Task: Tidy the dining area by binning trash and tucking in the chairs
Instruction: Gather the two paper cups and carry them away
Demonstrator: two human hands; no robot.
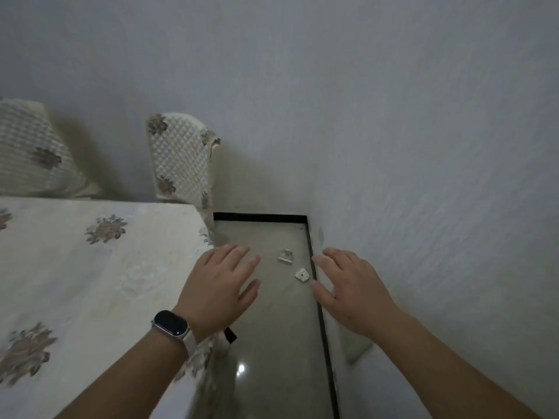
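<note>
Two scraps [285,256] [302,274] lie on the floor [272,328] between and below the spread, empty left hand [222,284] and right hand [348,285]. Being small and flat, they may slip from pinching fingers or get missed in dim light.

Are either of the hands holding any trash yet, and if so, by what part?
Nothing is held. The left hand and right hand are both open, fingers spread, above the floor. The two scraps of trash lie on the floor between them, untouched.

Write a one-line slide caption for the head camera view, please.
Two empty hands, left and right, reach toward paper scraps on the floor.
</note>
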